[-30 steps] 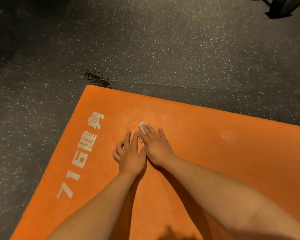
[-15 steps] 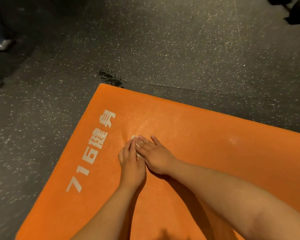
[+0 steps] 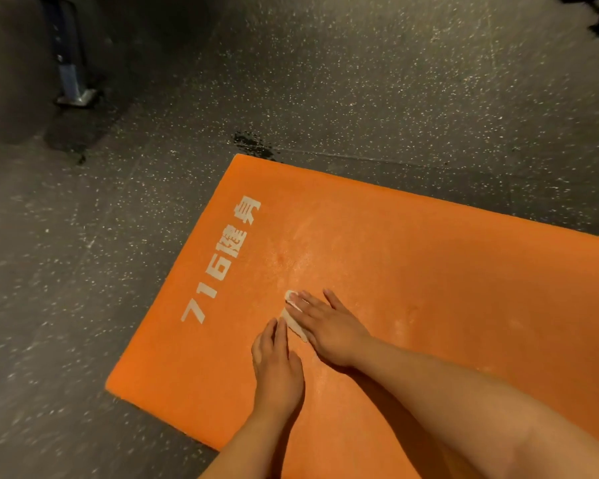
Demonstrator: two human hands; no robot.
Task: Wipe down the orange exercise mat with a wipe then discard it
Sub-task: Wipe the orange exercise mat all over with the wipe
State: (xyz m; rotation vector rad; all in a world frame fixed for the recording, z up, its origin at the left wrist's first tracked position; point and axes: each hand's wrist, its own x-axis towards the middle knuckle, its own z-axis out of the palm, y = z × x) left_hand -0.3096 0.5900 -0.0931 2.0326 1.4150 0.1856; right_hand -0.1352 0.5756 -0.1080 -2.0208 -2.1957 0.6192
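your right hand (image 3: 329,328) lies flat, fingers spread, pinning the wipe (image 3: 295,318) near the orange mat (image 3: 429,271)'s printed end, left hand (image 3: 277,364) flat beside it; unwiped mat runs rightward.

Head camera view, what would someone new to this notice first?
The bright orange exercise mat dominates, lying on dark speckled floor, with white "716" lettering along its left end. Near that lettering both hands lie flat on it: the right hand presses a small white wipe, the left hand beside it.
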